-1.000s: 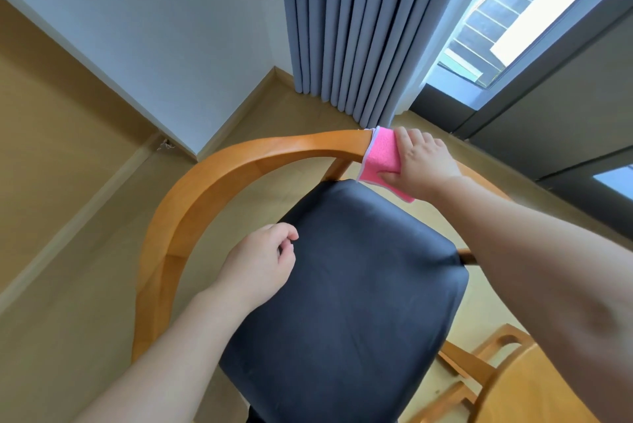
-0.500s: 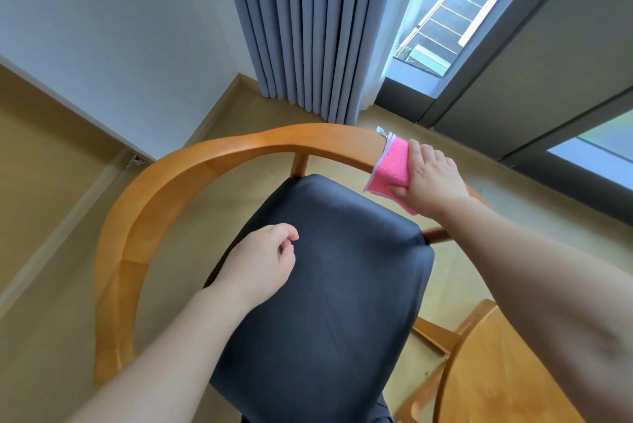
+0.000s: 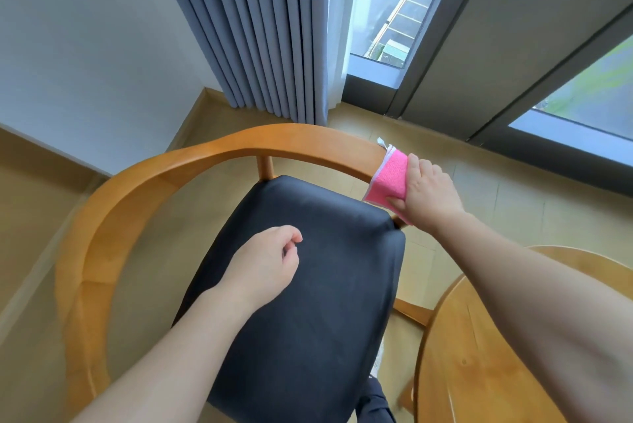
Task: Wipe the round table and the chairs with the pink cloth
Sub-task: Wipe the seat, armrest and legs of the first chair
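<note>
My right hand [image 3: 426, 194] is gripping the pink cloth [image 3: 390, 177], wrapping it over the curved wooden backrest [image 3: 219, 155] of the chair. My left hand [image 3: 265, 263] is hovering loosely curled, holding nothing, above the black seat [image 3: 308, 320]. The round tabletop [image 3: 479, 371] is sitting at lower right.

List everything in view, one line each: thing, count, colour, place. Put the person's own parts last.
chair: one, orange-brown wooden curved rail with a black seat, centre
pink cloth: one, pink with a white edge, wrapped over the chair rail at its right end
round table: one, light wood, lower right, partly shown
curtain: one, grey-blue, pleated, top centre
window: dark-framed, top right
floor: tan
left hand: one, loosely curled above the seat, holding nothing
right hand: one, gripping the cloth on the rail
</note>
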Demonstrator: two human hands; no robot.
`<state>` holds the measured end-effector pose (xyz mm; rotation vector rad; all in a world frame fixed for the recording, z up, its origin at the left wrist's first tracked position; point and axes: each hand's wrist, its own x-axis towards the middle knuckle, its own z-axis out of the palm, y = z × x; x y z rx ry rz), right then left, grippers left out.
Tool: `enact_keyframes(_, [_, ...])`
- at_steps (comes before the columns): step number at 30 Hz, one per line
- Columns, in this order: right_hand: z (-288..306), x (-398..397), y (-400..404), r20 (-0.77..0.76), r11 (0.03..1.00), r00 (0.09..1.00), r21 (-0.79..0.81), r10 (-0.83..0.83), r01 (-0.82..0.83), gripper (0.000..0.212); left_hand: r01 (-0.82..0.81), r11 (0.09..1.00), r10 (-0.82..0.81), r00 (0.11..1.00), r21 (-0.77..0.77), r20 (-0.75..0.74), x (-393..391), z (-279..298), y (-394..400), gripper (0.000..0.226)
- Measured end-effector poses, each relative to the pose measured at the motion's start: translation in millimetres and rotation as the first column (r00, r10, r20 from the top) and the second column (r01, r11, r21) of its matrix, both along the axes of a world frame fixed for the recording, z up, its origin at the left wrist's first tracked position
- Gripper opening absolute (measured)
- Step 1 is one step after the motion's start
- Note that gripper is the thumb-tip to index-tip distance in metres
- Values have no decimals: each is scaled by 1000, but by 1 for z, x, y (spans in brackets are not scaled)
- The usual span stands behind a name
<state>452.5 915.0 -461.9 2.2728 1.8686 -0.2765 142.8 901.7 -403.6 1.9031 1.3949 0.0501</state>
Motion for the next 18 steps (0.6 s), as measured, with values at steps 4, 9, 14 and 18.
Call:
enact_keyframes(4, [1, 8, -13, 13, 999, 999, -6, -43, 43, 89, 25, 1000, -25, 1000, -6, -1, 6, 3, -1, 20])
enact_keyframes(9, [2, 14, -28, -46, 993, 992, -3, -121, 121, 84, 57, 998, -57, 998, -1, -22, 11, 6, -3, 19])
enact_keyframes(14, [5, 16, -44, -162, 961, 948, -20, -275, 276, 75, 80, 997, -80, 997, 3, -20, 18, 9, -6, 18])
enact_keyframes(18, [7, 16, -56, -153, 901, 889, -49, -433, 430, 50, 105, 994, -105, 994, 11, -21, 21, 14, -11, 18])
